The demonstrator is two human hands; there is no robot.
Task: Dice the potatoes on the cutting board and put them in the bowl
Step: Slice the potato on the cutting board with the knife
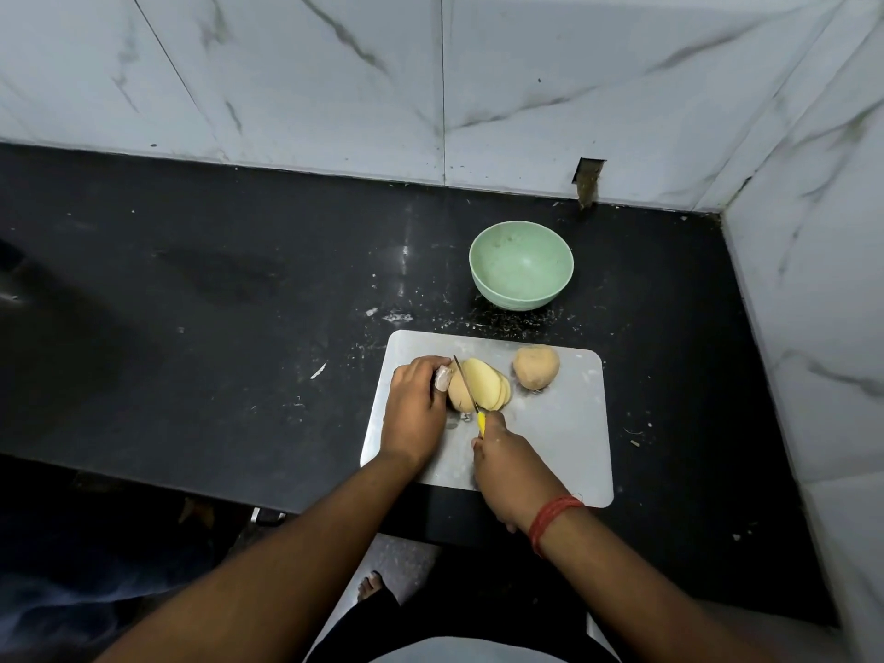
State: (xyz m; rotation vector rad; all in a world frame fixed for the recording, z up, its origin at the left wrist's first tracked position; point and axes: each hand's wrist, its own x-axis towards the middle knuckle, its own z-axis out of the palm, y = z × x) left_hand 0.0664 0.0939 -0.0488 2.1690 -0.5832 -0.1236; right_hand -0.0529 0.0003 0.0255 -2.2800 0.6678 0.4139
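A grey cutting board (564, 423) lies on the black counter. On it a potato (460, 393) is partly cut, with several pale yellow slices (485, 382) leaning to its right. My left hand (415, 408) grips the uncut end of that potato. My right hand (512, 466) grips a knife by its yellow handle (481, 423), and the thin blade (466, 382) sits in the potato between the uncut part and the slices. A whole unpeeled potato (535, 367) rests at the board's far right. A light green bowl (521, 265), with nothing in it, stands behind the board.
The black counter (215, 303) stretches left, with crumbs and specks near the board and bowl. White marble-tiled walls (430, 79) close the back and the right side. The counter's front edge runs under my forearms; a foot shows on the floor below.
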